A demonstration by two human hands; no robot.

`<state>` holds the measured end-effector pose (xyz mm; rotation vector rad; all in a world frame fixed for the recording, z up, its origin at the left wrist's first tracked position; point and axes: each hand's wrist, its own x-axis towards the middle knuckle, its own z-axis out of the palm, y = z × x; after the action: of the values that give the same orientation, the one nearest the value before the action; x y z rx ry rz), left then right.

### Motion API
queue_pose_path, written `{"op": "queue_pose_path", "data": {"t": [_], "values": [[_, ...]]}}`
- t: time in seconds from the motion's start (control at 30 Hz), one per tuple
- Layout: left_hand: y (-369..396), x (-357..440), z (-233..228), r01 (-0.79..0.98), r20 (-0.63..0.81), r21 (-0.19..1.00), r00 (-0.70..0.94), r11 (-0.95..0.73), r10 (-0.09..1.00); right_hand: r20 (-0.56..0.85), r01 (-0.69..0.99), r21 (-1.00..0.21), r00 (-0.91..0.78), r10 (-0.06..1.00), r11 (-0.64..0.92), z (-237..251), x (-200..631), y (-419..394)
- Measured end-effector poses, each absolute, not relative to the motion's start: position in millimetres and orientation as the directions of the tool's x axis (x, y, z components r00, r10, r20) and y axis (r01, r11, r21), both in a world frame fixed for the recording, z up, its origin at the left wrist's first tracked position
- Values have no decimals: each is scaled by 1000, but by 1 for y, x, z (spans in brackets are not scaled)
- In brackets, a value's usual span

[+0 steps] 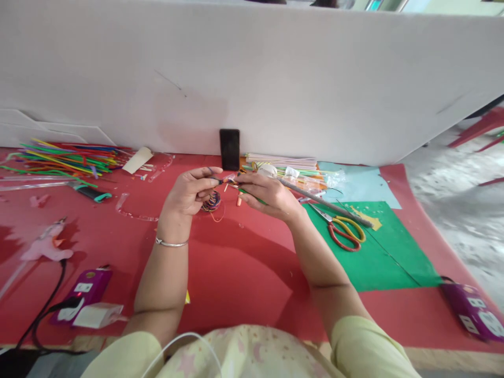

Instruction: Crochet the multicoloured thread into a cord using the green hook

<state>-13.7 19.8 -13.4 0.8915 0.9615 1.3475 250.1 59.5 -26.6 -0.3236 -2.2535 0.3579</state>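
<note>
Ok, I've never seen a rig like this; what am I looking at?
There's no machine: one head-worn camera looks forward and down. A person's bare left hand pinches coloured strands; the right hand is at their other end, its grip partly hidden. A bundle of thread or wire lies below. On the red surface, coloured sticks and a pink glue gun lie leftward; scissors rest on a green sheet rightward. A phone stands against the white panel.

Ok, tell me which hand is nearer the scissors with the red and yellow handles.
Right. The right hand is to the left of the scissors and slightly farther forward; the left hand is farther left, beyond the right hand.
</note>
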Motion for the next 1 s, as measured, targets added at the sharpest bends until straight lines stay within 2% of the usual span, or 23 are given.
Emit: {"op": "queue_pose_path", "data": {"t": [0.07,0.17,0.23,0.3,0.37,0.43,0.53,0.67,0.83,0.9,1.0], "values": [[20,-15,-14,-355,-44,934,11,46,999,675,61,-443,-634,378,894,-23,252,59],[20,-14,-14,-360,-70,929,52,85,996,619,-46,-636,-626,474,770,-23,253,61],[18,-11,-13,-371,-75,923,76,98,994,524,-131,-802,-623,581,583,-26,250,63],[17,-5,-13,-382,-67,919,100,100,993,390,-236,-920,-626,675,313,-32,243,65],[15,3,-12,-382,-53,920,98,87,994,281,-330,-940,-618,734,82,-40,234,64],[14,11,-11,-377,-17,926,28,27,999,230,-365,-931,-589,775,-1,-46,225,63],[13,18,-9,-365,40,929,-60,-59,997,208,-324,-946,-540,816,26,-52,217,58],[12,19,-8,-325,63,942,-75,-84,995,261,-237,-959,-508,821,158,-47,218,51],[11,17,-10,-274,92,954,-105,-118,990,419,-243,-908,-538,731,341,-33,223,46],[10,15,-11,-252,109,959,-82,-126,991,411,-280,-911,-606,680,301,-33,225,46],[10,12,-12,-217,104,970,-41,-110,994,325,-335,-935,-673,664,118,-40,223,48]]}}
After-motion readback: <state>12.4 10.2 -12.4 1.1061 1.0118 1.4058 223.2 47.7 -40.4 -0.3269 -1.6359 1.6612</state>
